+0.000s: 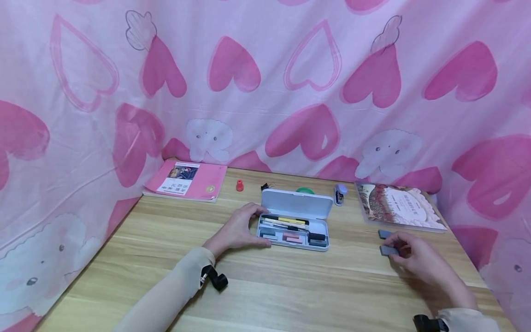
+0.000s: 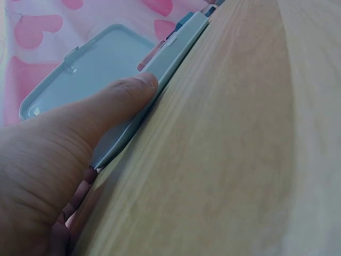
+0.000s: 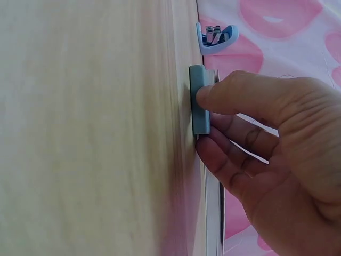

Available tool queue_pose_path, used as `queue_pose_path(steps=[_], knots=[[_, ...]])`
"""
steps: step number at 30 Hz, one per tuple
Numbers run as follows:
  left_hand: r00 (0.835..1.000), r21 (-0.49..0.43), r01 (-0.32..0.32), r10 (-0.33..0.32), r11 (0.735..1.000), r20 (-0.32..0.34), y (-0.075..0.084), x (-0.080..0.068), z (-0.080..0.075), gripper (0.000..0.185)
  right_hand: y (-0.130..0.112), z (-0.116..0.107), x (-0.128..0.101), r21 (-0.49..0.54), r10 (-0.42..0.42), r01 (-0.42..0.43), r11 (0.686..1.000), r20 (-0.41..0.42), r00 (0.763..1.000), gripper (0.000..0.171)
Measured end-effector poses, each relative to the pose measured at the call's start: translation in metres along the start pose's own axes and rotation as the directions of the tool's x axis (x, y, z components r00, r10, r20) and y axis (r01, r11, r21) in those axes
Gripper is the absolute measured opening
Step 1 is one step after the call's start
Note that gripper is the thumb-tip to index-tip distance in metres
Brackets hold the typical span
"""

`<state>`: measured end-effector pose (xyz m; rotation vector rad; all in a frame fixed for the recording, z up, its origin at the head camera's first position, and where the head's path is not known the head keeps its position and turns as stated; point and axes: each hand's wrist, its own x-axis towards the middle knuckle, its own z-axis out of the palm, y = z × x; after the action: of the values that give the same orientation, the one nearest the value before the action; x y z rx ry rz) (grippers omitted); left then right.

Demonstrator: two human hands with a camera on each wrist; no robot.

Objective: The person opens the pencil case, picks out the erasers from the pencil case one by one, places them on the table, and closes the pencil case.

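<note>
A light blue pencil case (image 1: 295, 246) lies with its lid (image 1: 295, 203) raised, holding pens (image 1: 286, 222), pink erasers (image 1: 292, 237) and several grey-blue blocks (image 1: 317, 240). My left hand (image 1: 235, 230) grips the case's left end, its thumb (image 2: 128, 90) along the front wall and the fingers behind, mostly hidden in the left wrist view. To the right, my right hand (image 1: 421, 256) pinches a grey-blue eraser (image 3: 200, 101) between thumb and fingertips, low over the table. Just behind it lies a second grey-blue eraser (image 1: 384, 234).
Behind the case are a black binder clip (image 1: 265, 186), a green round object (image 1: 305, 190) and a small stapler (image 1: 339, 194). A red item (image 1: 239, 185) and a pink booklet (image 1: 186, 180) stand back left. Another book (image 1: 400, 207) lies beyond my right hand. A heart-patterned curtain (image 1: 265, 92) encloses the table.
</note>
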<state>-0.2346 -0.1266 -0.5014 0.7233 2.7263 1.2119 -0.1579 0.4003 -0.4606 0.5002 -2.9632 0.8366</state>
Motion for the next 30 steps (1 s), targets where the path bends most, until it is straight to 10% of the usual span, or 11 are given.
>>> queue_pose_path(steps=[10, 19, 30], knots=[[1.0, 0.01, -0.027, 0.027, 1.0, -0.009, 0.002, 0.001, -0.001, 0.098, -0.007, -0.008, 0.004, -0.035, 0.035, -0.033, 0.999, 0.058, 0.998, 0.032], [0.999, 0.013, -0.032, 0.032, 0.999, -0.016, 0.0, 0.0, -0.002, 0.098, -0.058, -0.011, 0.045, 0.061, -0.137, 0.144, 0.988, -0.104, 0.985, 0.033], [0.999, 0.009, -0.027, 0.027, 1.0, -0.017, 0.001, -0.001, 0.001, 0.098, -0.126, 0.033, 0.102, 0.164, -0.206, 0.175, 0.971, 0.192, 0.96, 0.026]])
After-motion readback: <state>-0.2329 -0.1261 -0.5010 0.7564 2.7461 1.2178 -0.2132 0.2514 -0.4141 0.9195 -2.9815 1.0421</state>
